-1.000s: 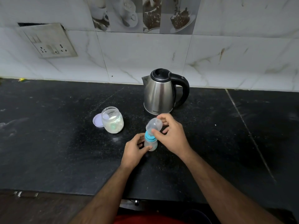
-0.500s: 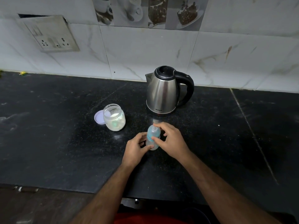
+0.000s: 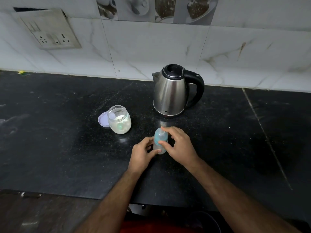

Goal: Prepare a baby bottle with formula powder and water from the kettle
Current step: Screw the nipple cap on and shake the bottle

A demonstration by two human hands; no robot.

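Observation:
A small clear baby bottle [image 3: 160,139] with a blue collar and a clear cap stands upright on the black counter [image 3: 67,148]. My left hand [image 3: 143,153] holds the bottle's lower body with thumb and fingers. My right hand [image 3: 180,145] grips the capped top from the right, its fingers curled round it. An open glass jar of white formula powder [image 3: 119,119] stands to the left, a green scoop inside it. Its pale lilac lid [image 3: 103,118] lies beside it. The steel kettle [image 3: 170,94] with a black handle stands behind the bottle, lid closed.
A tiled wall runs along the counter's back, with a switch and socket plate [image 3: 50,29] at the upper left. The counter's front edge lies close to my body. A seam [image 3: 262,128] crosses the counter on the right.
The clear cap, held tilted above the bottle a second ago, now sits down over the blue collar. Both hands have stayed on the bottle.

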